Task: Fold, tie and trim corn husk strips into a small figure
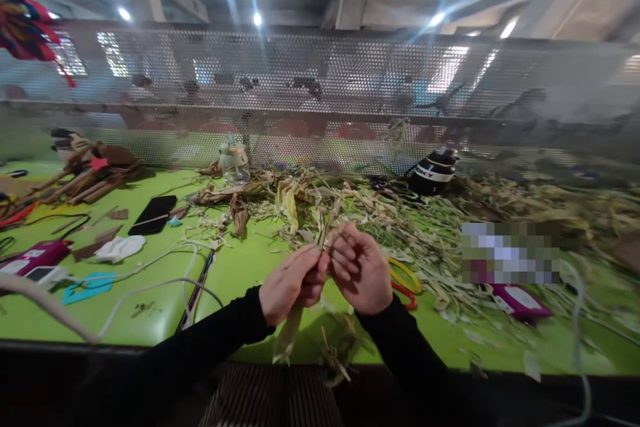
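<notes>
Head view: left fingers [311, 275] round husk [287, 335], front edge near (bare tabletop [239, 273] beside).

Count, by clock from the centre of view. Hands: two; left hand [294, 283] near half past six, right hand [367, 273] at five. Magenta devices [521, 301]: two; one at four, one between eight and nine. Phone [153, 215]: one, at nine. Black bottle [431, 173]: one, at three. White wad [120, 248]: one, half past eight. Husk strips [287, 203]: too tangled to count.

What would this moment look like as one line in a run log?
left hand: holding pale dry leaf | right hand: close beside it, grip unclear | around: leaf scraps, black phone, black container | surface: green table
</notes>
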`<state>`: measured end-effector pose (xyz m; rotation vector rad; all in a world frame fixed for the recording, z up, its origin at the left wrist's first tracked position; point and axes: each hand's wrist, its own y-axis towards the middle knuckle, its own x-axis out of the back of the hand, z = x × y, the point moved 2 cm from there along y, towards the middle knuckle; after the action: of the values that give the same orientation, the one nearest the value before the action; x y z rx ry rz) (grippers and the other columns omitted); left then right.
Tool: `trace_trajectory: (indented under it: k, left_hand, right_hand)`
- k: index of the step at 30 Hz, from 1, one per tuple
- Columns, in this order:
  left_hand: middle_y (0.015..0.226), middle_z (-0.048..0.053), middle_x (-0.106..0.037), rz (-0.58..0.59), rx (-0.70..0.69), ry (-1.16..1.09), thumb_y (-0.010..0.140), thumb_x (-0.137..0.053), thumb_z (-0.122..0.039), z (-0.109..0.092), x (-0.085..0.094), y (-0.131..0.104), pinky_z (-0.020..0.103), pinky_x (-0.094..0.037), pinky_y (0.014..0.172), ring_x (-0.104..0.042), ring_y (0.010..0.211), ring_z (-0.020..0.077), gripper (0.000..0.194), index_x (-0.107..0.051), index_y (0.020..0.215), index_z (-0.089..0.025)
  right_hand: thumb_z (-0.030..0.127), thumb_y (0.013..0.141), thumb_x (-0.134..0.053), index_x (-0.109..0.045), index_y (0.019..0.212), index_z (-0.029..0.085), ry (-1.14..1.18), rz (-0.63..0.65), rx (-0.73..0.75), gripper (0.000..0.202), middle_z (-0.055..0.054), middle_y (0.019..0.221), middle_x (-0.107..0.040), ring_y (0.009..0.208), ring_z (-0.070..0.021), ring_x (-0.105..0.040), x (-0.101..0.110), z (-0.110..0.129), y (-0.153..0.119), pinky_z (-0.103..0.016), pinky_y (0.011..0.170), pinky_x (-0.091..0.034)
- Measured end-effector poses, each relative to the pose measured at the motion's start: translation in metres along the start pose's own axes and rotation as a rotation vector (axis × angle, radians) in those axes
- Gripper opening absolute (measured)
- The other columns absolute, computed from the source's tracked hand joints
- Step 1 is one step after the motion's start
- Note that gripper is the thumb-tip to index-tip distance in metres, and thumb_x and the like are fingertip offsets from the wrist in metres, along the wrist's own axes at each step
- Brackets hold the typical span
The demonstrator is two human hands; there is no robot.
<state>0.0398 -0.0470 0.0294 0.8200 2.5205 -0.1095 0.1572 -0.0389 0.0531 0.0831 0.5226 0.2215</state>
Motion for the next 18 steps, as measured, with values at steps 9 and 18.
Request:
trace_trajectory:
  k: [9,18]
  left_hand:
    - [0.054,-0.009,-0.017,-0.181,-0.089,0.068,0.084,-0.047,-0.052,0.008,0.009,-0.010,0.016,-0.013,0.037,-0.014,0.040,0.0036,0.038,-0.038,0.069,-0.019]
    - [0.067,0.001,-0.043,-0.133,-0.236,1.346,0.087,-0.041,-0.025,0.013,0.029,-0.015,0.024,-0.032,0.055,-0.038,0.055,0.0129,0.011,-0.047,0.080,-0.020]
  right_hand:
    - [0.036,0.083,-0.051,-0.031,0.064,0.022,-0.163,-0.069,0.048,0.030,0.008,0.058,-0.024,0.045,-0.0078,-0.016,0.000,-0.019,-0.019,-0.021,0.042,-0.022]
    - [0.028,0.089,-0.038,-0.035,0.064,0.022,-1.221,0.172,0.249,0.026,0.004,0.057,-0.034,0.052,-0.0119,-0.034,-0.022,0.002,-0.040,-0.028,0.052,-0.025]
